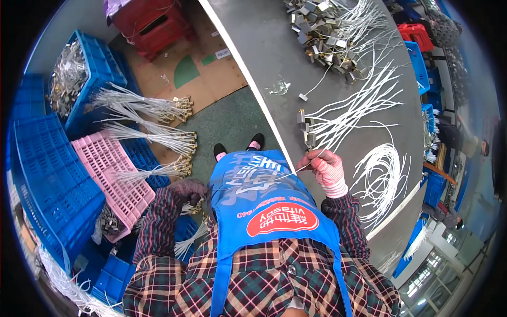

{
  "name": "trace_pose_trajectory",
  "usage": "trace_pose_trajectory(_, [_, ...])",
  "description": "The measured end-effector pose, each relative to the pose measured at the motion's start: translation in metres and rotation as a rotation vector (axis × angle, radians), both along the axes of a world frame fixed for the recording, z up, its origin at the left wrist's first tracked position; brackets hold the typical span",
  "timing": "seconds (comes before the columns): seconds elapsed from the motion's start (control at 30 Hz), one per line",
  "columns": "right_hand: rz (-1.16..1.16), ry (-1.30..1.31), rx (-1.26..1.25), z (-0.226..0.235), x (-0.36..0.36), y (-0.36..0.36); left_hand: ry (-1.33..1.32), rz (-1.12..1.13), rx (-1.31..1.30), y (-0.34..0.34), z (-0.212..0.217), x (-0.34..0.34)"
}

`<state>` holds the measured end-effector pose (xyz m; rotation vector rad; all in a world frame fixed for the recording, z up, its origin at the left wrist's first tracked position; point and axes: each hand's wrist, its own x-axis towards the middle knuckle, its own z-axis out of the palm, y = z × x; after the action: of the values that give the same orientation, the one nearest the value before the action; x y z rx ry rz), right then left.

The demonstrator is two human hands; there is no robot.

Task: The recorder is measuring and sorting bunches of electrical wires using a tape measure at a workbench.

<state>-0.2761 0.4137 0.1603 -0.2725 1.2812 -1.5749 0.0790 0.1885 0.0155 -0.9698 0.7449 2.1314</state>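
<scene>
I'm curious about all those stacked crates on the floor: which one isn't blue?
The pink crate, lying flat between the blue crates at the person's left. It alone is pink, and a bundle of white wires with brass-coloured ends rests across it.

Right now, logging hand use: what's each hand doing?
Left hand: lowered beside the apron, grip cannot be told.
Right hand: closed on a thin white wire.

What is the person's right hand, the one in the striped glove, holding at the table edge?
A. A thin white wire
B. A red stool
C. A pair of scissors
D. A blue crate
A: the right hand pinches a thin white wire that runs across the blue apron, beside the grey table.
</scene>
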Motion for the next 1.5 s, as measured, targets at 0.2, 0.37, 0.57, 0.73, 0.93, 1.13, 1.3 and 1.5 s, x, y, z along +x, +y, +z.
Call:
trace_pose_trajectory(0.2, [-0.229,0.054,-0.046,-0.009,0.005,-0.006,0.018,0.011,0.049,-0.001,0.008,-0.016])
trace_pose_trajectory(0.37, [-0.409,0.132,-0.105,-0.001,-0.001,-0.032,0.416,-0.090,-0.133,0.006,-0.036,-0.008])
trace_pose_trajectory(0.57, [-0.596,0.050,-0.090,0.000,-0.035,-0.047,0.444,0.011,-0.146,-0.006,-0.010,-0.037])
trace_pose_trajectory(0.73, [-0.622,-0.028,-0.124,0.000,-0.060,-0.039,0.370,-0.022,-0.160,-0.011,0.001,-0.041])
trace_pose_trajectory(0.93, [-0.682,0.013,-0.010,0.020,-0.084,-0.029,0.153,0.046,-0.020,-0.022,0.038,-0.054])
trace_pose_trajectory(1.13, [-0.692,-0.062,-0.234,0.002,-0.080,-0.026,0.211,-0.067,-0.107,-0.025,0.045,-0.046])
trace_pose_trajectory(1.3, [-0.816,-0.128,-0.309,0.007,-0.063,-0.016,0.230,-0.109,-0.160,-0.028,0.045,-0.046])
trace_pose_trajectory(1.5, [-1.075,-0.126,-0.083,0.010,-0.055,-0.010,0.299,-0.209,-0.274,-0.018,0.054,-0.043])
